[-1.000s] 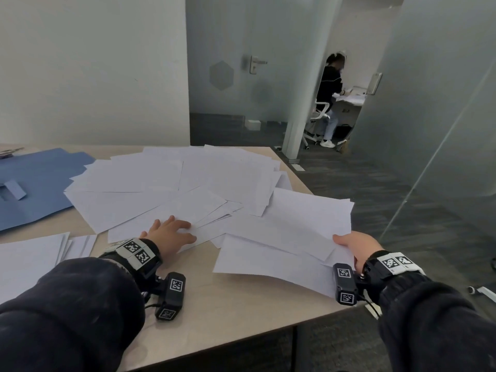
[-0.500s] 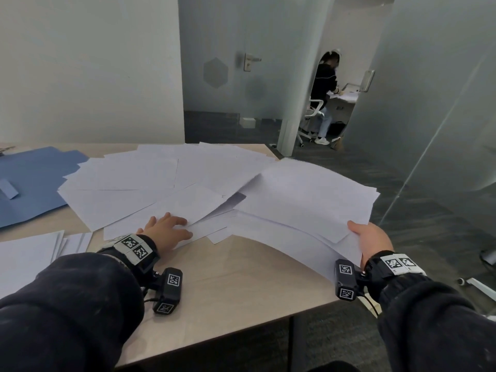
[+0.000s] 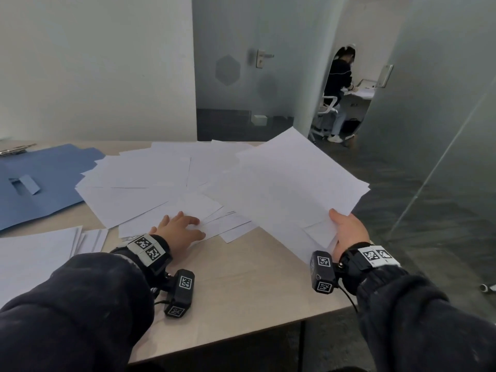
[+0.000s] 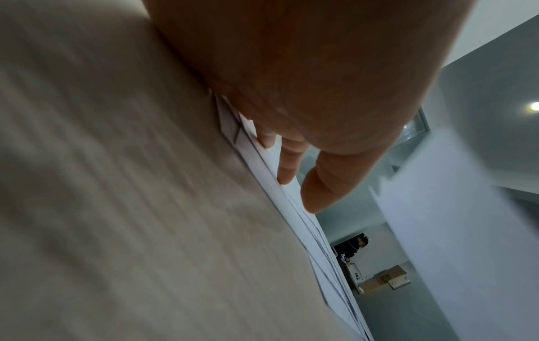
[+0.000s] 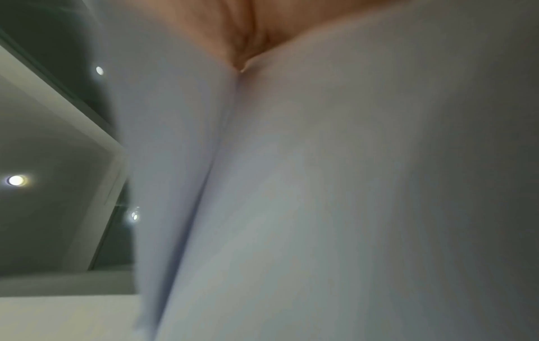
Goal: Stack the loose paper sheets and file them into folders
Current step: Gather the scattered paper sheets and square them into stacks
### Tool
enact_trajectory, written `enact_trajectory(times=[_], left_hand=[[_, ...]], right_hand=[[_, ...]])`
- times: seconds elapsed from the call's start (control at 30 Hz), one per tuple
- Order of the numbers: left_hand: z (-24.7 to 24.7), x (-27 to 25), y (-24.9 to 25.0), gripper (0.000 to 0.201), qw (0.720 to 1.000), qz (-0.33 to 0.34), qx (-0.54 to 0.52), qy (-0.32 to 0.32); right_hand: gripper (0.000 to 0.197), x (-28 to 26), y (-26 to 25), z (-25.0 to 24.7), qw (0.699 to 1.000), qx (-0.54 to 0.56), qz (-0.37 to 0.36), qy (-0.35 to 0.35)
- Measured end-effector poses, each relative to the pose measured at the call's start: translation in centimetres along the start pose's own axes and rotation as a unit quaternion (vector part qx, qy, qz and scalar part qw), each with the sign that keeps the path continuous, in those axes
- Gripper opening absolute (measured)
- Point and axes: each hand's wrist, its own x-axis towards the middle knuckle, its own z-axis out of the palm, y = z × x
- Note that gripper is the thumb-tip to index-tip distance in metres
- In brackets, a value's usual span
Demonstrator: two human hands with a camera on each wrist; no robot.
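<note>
Loose white paper sheets (image 3: 150, 181) lie fanned across the beige table (image 3: 241, 285). My right hand (image 3: 346, 229) pinches the near corner of a small bunch of white sheets (image 3: 295, 183) and holds them lifted and tilted above the table's right end; in the right wrist view these sheets (image 5: 321, 184) fill the picture. My left hand (image 3: 179, 226) lies flat with straight fingers on the near edge of the spread sheets (image 4: 291, 203). An open blue folder (image 3: 40, 183) lies at the far left.
A squared pile of white sheets (image 3: 35, 259) sits at the near left. The table's right edge drops to a dark floor, with a glass partition (image 3: 442, 130) beyond. A person (image 3: 338, 84) sits at a desk in the far room.
My right hand has lifted its bunch of sheets off the table, raising them higher and tilting them up. My left hand stays pressed on the spread sheets.
</note>
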Motion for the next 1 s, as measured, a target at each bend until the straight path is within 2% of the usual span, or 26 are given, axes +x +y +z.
enact_trajectory(times=[0.13,0.27,0.43,0.53,0.67,0.8,0.9,1.0], left_hand=[[0.0,-0.2,-0.3,0.052,1.000,0.003,-0.005,-0.001],[-0.5,0.0,-0.6,0.057,0.999,-0.017,-0.032,-0.012],[-1.8,0.6,-0.1,0.039,0.999,-0.042,-0.001,0.026],[-2.8,1.6,0.0,0.039,0.999,-0.039,0.007,0.030],[-3.7,3.4,0.4,0.048,0.997,-0.050,0.039,0.049],[-5.2,5.6,-1.7,0.062,0.991,-0.104,0.027,0.083],[-6.0,6.7,-4.4,0.085,0.983,-0.162,0.027,0.084],[-6.1,7.2,-5.8,0.106,0.983,-0.181,0.003,0.043]], right_hand=[[0.011,-0.1,1.7,4.0,0.999,0.031,0.016,-0.010],[0.019,0.3,2.9,6.6,1.000,0.018,-0.011,0.019],[0.029,1.4,2.7,6.9,0.995,-0.008,-0.059,0.083],[0.034,2.2,2.6,6.6,0.992,-0.015,-0.081,0.099],[0.036,3.2,3.0,6.7,0.991,-0.055,-0.086,0.087],[0.035,4.0,3.2,6.7,0.992,-0.067,-0.086,0.071],[0.036,4.0,3.3,6.6,0.991,-0.065,-0.091,0.077],[0.039,3.8,3.2,6.9,0.988,-0.058,-0.104,0.103]])
